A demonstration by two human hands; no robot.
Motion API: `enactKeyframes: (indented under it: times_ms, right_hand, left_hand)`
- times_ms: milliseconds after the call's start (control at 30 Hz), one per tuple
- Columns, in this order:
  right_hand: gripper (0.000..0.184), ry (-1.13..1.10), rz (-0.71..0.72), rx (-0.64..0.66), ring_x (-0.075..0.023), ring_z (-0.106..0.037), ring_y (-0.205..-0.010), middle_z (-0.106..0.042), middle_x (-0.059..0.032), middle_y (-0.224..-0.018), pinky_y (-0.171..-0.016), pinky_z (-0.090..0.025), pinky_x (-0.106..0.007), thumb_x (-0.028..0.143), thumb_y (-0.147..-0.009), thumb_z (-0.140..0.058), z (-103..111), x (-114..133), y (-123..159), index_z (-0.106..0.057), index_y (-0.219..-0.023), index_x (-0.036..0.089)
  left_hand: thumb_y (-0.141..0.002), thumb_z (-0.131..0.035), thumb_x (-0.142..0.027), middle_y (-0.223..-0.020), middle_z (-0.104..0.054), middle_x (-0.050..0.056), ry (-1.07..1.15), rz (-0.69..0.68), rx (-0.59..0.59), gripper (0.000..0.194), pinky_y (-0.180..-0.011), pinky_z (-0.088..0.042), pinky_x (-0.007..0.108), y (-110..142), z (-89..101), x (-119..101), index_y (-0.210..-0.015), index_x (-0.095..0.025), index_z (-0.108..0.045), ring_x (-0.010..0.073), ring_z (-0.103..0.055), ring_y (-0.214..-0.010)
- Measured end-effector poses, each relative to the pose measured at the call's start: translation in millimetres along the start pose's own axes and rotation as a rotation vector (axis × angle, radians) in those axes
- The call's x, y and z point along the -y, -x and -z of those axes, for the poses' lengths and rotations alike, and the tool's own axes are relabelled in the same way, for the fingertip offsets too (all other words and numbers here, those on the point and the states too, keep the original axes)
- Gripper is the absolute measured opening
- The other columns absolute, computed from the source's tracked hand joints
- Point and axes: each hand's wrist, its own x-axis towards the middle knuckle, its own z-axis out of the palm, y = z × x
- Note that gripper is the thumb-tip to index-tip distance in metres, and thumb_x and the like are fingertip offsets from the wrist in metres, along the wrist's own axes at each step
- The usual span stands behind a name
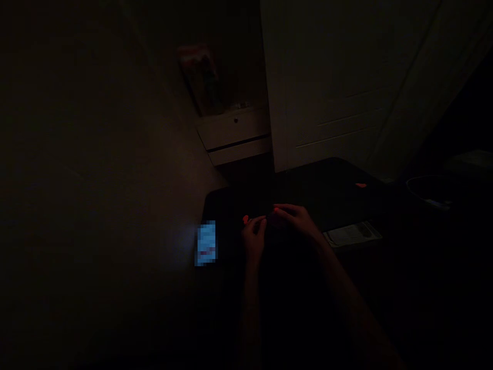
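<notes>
The scene is very dark. Over a dark table [308,180], my left hand [254,237] is closed in a pinch, thumb and fingers together at the edge of a small dark object [274,220]. From the other side my right hand [298,218] grips the same object, its fingers bent around it. A bright red glow [276,210] shows at the right fingertips. The object's kind cannot be made out. Just beyond my left fingers is a small orange-red piece [245,219], shape unclear.
A lit screen [206,243], blurred into blocks, is at the table's left end by the wall. Another orange-red piece [361,185] lies far right. Printed paper [352,234] sits along the near edge. Behind stand a drawer unit [236,128] and a pale panel [327,92].
</notes>
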Motion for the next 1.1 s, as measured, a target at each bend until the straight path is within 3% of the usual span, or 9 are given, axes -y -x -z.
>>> enactKeyframes:
  times_ms: [167, 333, 700, 800, 933, 1100]
  right_hand:
    - [0.039, -0.106, -0.045, 0.084, -0.0235, -0.072, -0.089, -0.078, -0.0070, -0.098, -0.080, -0.058, -0.036, 0.051, -0.076, -0.079, -11.1, 5.2, 3.6, -0.078, -0.099, 0.019]
    - [0.037, -0.051, -0.008, 0.154, -0.0242, -0.072, -0.093, -0.079, -0.0070, -0.097, -0.088, -0.056, -0.038, 0.050, -0.076, -0.079, -18.7, 5.7, 4.1, -0.079, -0.096, 0.019]
    - [0.039, -0.003, 0.001, 0.211, -0.0245, -0.072, -0.093, -0.079, -0.0073, -0.096, -0.090, -0.055, -0.040, 0.053, -0.081, -0.073, -16.6, 4.8, 3.9, -0.080, -0.095, 0.018]
    - [0.034, -0.006, 0.040, 0.214, -0.0239, -0.071, -0.097, -0.078, -0.0063, -0.099, -0.093, -0.054, -0.040, 0.051, -0.082, -0.074, -17.8, 10.6, 8.3, -0.079, -0.097, 0.020]
    - [0.027, 0.047, 0.145, 0.224, -0.0238, -0.071, -0.098, -0.077, -0.0052, -0.101, -0.092, -0.054, -0.039, 0.048, -0.083, -0.075, -15.1, 31.2, 24.3, -0.079, -0.094, 0.023]
    - [0.017, 0.151, 0.196, 0.206, -0.0239, -0.073, -0.086, -0.079, -0.0025, -0.093, -0.085, -0.058, -0.038, 0.043, -0.088, -0.073, -7.5, 77.0, 70.4, -0.080, -0.095, 0.028]
  left_hand:
    - [-0.079, -0.079, -0.034, -0.097, -0.076, 0.006, 0.003, -0.079, -0.110, 0.017, -0.113, -0.040, 0.049, 3.5, -1.2, -7.4, -0.093, -0.024, -0.079, 0.0223, -0.069, -0.099]
    - [-0.081, -0.078, -0.030, -0.091, -0.077, 0.002, -0.056, -0.219, -0.112, 0.012, -0.118, -0.034, 0.051, 3.1, -0.3, -7.6, -0.092, -0.026, -0.080, 0.0187, -0.070, -0.086]
    - [-0.080, -0.078, -0.030, -0.081, -0.077, 0.003, -0.063, -0.222, -0.145, 0.006, -0.113, -0.041, 0.053, 6.8, 0.2, -9.5, -0.078, -0.025, -0.080, 0.0196, -0.070, -0.078]
    - [-0.083, -0.076, -0.032, -0.085, -0.077, 0.003, -0.092, -0.260, -0.154, 0.007, -0.106, -0.049, 0.048, 13.7, 3.9, -12.6, -0.083, -0.027, -0.081, 0.0206, -0.070, -0.083]
    - [-0.087, -0.072, -0.032, -0.088, -0.076, 0.004, -0.123, -0.300, -0.137, 0.011, -0.085, -0.058, 0.036, 28.4, 16.7, -34.5, -0.091, -0.028, -0.082, 0.0199, -0.071, -0.083]
    - [-0.085, -0.074, -0.025, -0.091, -0.077, 0.002, -0.110, -0.288, 0.003, 0.011, -0.081, -0.060, 0.033, 56.0, 34.9, -83.3, -0.092, -0.030, -0.081, 0.0187, -0.072, -0.083]
